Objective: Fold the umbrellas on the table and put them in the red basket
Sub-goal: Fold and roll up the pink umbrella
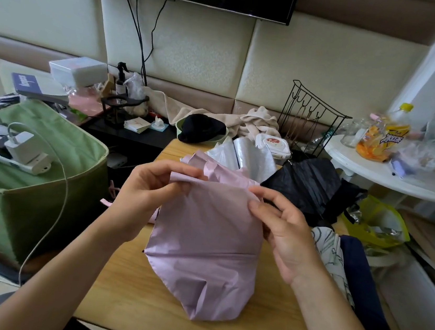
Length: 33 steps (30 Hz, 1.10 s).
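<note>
At the centre of the frame, a pink umbrella is held above the wooden desk, its canopy hanging down to the desktop. Its upper left edge is pinched by the left hand, fingers curled on the fabric; its right edge is pinched by the right hand. Behind it, a silver umbrella and a black umbrella lie on the desk.

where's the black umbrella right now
In the head view the black umbrella lies on the wooden table, right of centre, just beyond the right hand and beside the pink umbrella.
</note>
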Each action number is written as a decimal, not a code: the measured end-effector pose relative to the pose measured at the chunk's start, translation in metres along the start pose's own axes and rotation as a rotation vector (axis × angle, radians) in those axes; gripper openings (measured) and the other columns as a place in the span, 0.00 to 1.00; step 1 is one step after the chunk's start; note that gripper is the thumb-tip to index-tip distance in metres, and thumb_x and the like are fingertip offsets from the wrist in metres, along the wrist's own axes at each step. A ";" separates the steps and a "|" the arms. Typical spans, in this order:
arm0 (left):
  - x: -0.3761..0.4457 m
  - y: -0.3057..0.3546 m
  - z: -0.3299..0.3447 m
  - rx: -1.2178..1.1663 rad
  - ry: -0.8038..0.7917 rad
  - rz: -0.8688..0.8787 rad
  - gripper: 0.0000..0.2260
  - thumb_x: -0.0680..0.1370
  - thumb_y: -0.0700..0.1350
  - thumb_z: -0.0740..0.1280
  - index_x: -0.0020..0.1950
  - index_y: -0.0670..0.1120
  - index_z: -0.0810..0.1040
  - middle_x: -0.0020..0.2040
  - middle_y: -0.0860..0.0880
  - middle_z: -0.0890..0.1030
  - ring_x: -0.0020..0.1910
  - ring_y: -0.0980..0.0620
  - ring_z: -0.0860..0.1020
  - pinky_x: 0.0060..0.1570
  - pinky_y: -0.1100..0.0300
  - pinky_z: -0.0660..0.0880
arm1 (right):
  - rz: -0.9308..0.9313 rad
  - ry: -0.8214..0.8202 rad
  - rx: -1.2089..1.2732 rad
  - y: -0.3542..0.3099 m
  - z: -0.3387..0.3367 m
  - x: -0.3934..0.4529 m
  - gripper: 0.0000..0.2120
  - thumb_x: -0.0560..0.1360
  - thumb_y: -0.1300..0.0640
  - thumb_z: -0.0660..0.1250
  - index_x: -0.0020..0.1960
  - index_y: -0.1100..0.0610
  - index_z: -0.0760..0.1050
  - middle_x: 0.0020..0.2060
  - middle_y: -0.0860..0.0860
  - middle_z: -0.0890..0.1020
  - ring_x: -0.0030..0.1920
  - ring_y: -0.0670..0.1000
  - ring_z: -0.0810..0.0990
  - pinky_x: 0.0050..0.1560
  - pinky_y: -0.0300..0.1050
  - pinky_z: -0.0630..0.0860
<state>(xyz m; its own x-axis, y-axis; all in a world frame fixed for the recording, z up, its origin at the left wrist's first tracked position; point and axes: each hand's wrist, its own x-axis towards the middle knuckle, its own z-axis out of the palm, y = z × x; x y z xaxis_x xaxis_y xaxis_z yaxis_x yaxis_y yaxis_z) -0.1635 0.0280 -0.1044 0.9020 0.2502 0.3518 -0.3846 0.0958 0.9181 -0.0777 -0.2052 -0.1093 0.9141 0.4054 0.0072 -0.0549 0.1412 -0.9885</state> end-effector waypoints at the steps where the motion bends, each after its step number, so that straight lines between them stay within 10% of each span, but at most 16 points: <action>1: 0.001 -0.001 0.000 0.009 0.011 0.006 0.11 0.78 0.30 0.66 0.54 0.42 0.84 0.49 0.47 0.87 0.52 0.53 0.84 0.51 0.64 0.79 | -0.028 0.021 0.025 0.001 0.001 0.001 0.16 0.77 0.64 0.71 0.64 0.52 0.81 0.54 0.53 0.87 0.56 0.50 0.85 0.53 0.41 0.78; 12: 0.003 -0.004 -0.004 0.191 0.032 -0.063 0.18 0.76 0.46 0.76 0.65 0.50 0.79 0.54 0.41 0.84 0.53 0.41 0.82 0.53 0.51 0.81 | -0.023 0.131 0.148 0.008 0.001 0.008 0.11 0.78 0.62 0.71 0.60 0.58 0.82 0.53 0.52 0.87 0.53 0.48 0.83 0.50 0.40 0.78; 19: 0.004 -0.003 -0.003 0.109 0.112 0.043 0.10 0.76 0.32 0.72 0.55 0.43 0.81 0.47 0.48 0.83 0.47 0.51 0.80 0.46 0.62 0.79 | -0.158 0.104 0.214 0.009 0.009 0.008 0.17 0.75 0.72 0.70 0.60 0.57 0.80 0.50 0.51 0.84 0.56 0.50 0.80 0.66 0.47 0.76; 24: 0.003 -0.002 -0.004 0.082 0.119 0.059 0.12 0.77 0.28 0.69 0.54 0.43 0.80 0.49 0.51 0.83 0.48 0.53 0.79 0.49 0.62 0.78 | -0.076 0.114 -0.074 0.007 0.006 0.005 0.07 0.77 0.55 0.74 0.55 0.53 0.84 0.47 0.47 0.87 0.48 0.43 0.83 0.51 0.40 0.76; 33: 0.003 -0.016 0.001 0.402 0.187 0.005 0.16 0.71 0.37 0.62 0.52 0.52 0.81 0.43 0.47 0.79 0.38 0.52 0.73 0.36 0.57 0.67 | -0.326 0.163 -0.230 0.010 0.011 0.004 0.08 0.79 0.64 0.72 0.55 0.54 0.84 0.44 0.50 0.87 0.46 0.44 0.83 0.49 0.34 0.77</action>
<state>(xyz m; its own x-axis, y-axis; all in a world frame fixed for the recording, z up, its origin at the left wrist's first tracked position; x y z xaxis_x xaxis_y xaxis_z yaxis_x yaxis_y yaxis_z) -0.1537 0.0260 -0.1179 0.8352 0.4231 0.3514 -0.2487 -0.2794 0.9274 -0.0789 -0.1922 -0.1172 0.9212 0.2221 0.3193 0.3219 0.0254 -0.9464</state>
